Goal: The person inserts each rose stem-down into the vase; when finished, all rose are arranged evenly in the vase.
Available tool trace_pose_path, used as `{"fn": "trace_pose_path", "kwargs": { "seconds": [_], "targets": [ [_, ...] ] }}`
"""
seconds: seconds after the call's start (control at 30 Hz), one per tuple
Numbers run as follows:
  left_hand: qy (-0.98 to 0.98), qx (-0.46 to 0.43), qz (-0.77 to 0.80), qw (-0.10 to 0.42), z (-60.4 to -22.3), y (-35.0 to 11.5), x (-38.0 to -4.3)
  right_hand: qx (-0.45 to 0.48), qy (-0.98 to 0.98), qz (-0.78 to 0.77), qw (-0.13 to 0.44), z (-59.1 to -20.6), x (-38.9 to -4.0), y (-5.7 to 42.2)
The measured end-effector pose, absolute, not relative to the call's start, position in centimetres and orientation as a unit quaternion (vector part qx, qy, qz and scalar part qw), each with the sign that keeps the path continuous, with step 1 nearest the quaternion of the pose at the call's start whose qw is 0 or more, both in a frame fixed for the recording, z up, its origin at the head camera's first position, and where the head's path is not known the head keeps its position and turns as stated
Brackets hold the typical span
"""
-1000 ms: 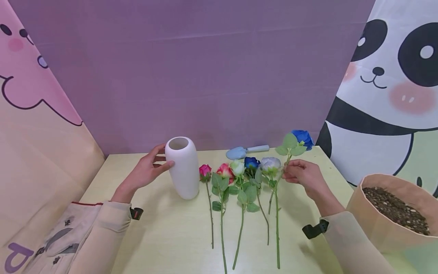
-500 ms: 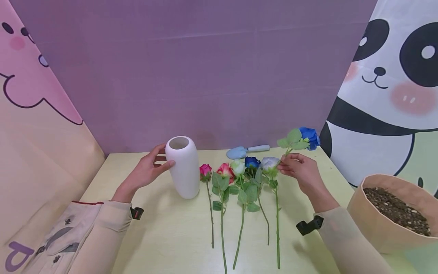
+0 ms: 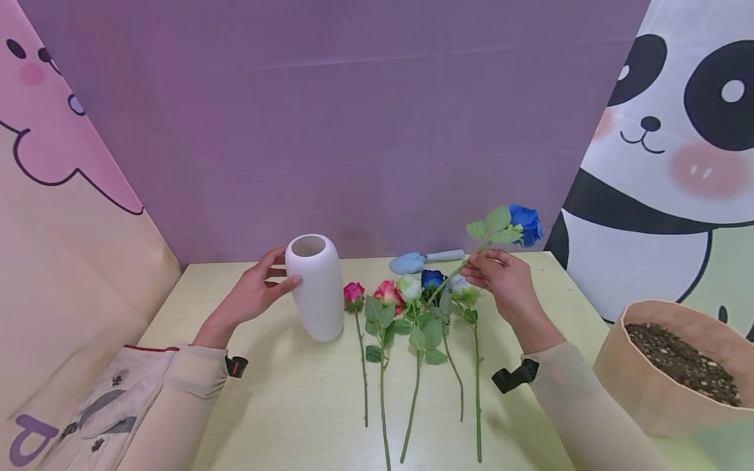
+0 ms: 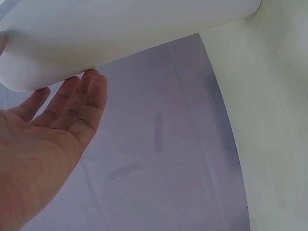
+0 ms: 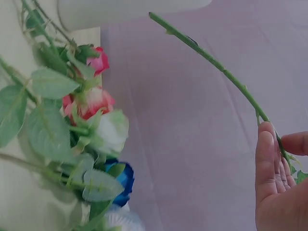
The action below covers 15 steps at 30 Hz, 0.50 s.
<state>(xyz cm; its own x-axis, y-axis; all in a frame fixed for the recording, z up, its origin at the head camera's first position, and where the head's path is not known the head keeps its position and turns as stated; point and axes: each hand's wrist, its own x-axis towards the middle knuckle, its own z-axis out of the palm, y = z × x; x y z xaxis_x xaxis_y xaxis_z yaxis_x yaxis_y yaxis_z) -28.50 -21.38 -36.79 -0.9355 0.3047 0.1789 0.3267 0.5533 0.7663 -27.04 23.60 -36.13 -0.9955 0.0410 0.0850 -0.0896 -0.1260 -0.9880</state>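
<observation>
A white vase (image 3: 318,297) stands on the table, its round mouth facing up. My left hand (image 3: 252,297) holds the vase near its top, thumb in front and fingers behind; in the left wrist view the fingertips (image 4: 91,77) touch its wall. Between thumb and fingers my right hand (image 3: 509,288) pinches the stem of a blue rose (image 3: 526,226). That rose is raised and tilted, bloom at upper right. In the right wrist view its thorny green stem (image 5: 221,70) slants toward the vase, and its bloom is out of sight.
Right of the vase lie several artificial roses: pink (image 3: 353,294), red-white (image 3: 387,294), pale green (image 3: 409,286), dark blue (image 3: 432,280) and whitish (image 3: 462,286). Behind them is a light-blue trowel (image 3: 408,263). A soil-filled pot (image 3: 642,366) stands at right; patterned gloves (image 3: 112,399) lie at left.
My right hand has lifted the blue rose and carried it left, tipping its stem end toward the vase. My left hand and the vase have stayed put.
</observation>
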Motion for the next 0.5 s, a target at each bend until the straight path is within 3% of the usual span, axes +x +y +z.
{"fn": "trace_pose_path", "kwargs": {
  "seconds": [0.5],
  "targets": [
    [-0.883,-0.177,-0.434,0.012,-36.9,-21.4,-28.7,0.027,-0.610,0.789,0.067,-34.6,-27.8,20.7]
  ]
}}
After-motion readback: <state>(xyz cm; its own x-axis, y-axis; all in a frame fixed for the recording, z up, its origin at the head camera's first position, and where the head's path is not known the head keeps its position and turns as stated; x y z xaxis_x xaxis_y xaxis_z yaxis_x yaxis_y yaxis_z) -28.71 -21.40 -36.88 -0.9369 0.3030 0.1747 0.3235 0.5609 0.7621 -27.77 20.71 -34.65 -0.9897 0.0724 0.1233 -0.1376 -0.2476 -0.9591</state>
